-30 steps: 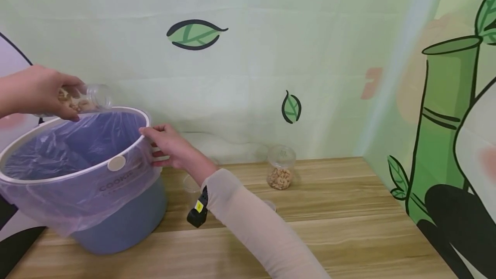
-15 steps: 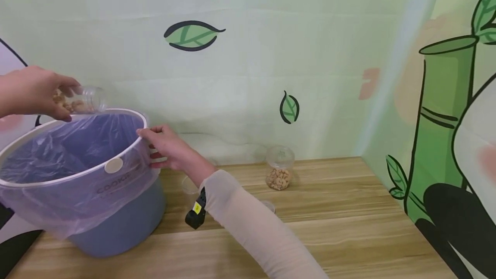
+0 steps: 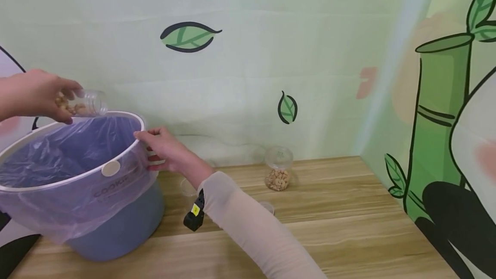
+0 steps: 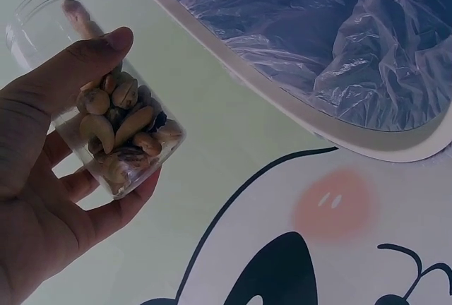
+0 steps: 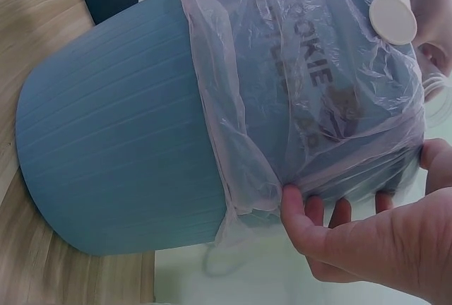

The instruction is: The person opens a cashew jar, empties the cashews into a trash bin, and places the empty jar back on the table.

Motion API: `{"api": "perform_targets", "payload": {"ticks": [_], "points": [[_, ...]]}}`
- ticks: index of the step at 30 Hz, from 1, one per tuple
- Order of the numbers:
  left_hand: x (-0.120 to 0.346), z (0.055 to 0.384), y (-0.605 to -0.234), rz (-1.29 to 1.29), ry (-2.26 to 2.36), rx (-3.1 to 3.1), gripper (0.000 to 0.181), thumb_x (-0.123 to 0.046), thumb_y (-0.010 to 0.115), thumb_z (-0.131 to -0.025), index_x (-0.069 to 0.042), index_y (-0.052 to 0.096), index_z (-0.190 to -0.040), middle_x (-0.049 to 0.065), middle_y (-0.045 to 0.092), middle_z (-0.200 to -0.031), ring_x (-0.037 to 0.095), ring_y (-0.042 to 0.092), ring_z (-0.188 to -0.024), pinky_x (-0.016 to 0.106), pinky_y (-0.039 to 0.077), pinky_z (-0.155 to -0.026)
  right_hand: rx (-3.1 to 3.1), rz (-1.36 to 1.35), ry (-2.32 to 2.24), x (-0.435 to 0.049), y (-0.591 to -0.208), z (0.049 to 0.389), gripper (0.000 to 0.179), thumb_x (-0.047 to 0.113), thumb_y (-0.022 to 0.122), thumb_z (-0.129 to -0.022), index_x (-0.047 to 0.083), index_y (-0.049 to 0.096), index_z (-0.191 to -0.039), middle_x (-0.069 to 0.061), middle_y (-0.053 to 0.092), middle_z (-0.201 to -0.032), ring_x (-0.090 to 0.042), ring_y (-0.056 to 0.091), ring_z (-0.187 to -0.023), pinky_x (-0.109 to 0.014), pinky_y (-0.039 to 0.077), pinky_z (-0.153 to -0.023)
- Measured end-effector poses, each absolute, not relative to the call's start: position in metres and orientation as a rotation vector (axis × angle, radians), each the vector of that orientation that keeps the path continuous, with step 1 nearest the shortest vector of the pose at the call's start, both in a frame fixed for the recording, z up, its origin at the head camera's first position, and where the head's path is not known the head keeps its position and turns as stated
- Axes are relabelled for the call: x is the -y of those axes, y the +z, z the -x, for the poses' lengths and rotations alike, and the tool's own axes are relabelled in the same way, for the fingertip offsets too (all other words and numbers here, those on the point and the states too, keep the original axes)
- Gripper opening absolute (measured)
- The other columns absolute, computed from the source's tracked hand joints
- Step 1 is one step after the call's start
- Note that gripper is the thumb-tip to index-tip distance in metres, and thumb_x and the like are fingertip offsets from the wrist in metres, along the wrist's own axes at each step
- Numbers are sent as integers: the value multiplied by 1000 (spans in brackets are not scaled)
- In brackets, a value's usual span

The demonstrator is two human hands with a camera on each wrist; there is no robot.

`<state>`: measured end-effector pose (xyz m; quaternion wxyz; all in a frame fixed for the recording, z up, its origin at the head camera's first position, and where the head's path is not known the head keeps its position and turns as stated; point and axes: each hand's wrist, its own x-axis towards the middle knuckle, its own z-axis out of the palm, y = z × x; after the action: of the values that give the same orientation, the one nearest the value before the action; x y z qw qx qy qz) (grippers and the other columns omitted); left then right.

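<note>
My left hand [image 3: 36,94] [image 4: 49,185] grips a small clear jar of cashews [image 3: 83,103] [image 4: 113,125], tipped on its side with its open mouth over the far rim of a blue bin [image 3: 116,223] [image 5: 113,142]. A purple plastic bag [image 3: 62,150] [image 5: 296,107] lines the bin, under a white rim ring [image 3: 116,156]. The bin leans toward me on the wooden table [image 3: 341,227]. My right hand [image 3: 164,147] [image 5: 367,238] holds the bin's right rim, fingers curled over the bag and ring.
A second clear jar of cashews [image 3: 278,169] stands upright at the back of the table near the wall. Two clear lids [image 3: 187,186] [image 3: 267,207] lie on the wood by my right forearm. A painted fabric backdrop [image 3: 271,55] closes the back and right sides.
The bin has tilted and shifted slightly left and lower in view. My left hand with the jar stays over the far rim, its mouth dipping a little lower. My right hand keeps its hold.
</note>
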<state>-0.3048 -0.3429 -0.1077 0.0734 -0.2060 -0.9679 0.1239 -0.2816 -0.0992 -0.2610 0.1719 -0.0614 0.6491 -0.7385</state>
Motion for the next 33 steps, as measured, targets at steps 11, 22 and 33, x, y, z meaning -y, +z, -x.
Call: {"api": "perform_targets", "payload": {"ticks": [11, 22, 33], "points": [[332, 305, -104, 655, 407, 2934, 70, -20, 93, -66, 13, 61, -119, 29, 70, -99, 42, 65, -84, 53, 56, -69, -1859, 160, -2087, 97, -262, 280, 34, 37, 67, -98, 19, 50, -120, -12, 60, -112, -35, 63, -100, -56, 55, -89], [328, 309, -100, 639, 460, 2934, 73, -19, 96, -63, 12, 61, -120, 28, 69, -100, 40, 62, -83, 55, 56, -70, -1861, 163, -2078, 97, -259, 278, 35, 38, 67, -98, 20, 49, -120, -11, 59, -110, -32, 62, -96, -55, 56, -88], [324, 301, -101, 654, 504, 2972, 73, -18, 93, -69, 14, 58, -123, 21, 72, -97, 41, 64, -87, 53, 55, -70, -1852, 156, -2079, 99, -260, 278, 34, 38, 68, -97, 20, 50, -120, -12, 61, -111, -34, 63, -97, -55, 56, -87]]}}
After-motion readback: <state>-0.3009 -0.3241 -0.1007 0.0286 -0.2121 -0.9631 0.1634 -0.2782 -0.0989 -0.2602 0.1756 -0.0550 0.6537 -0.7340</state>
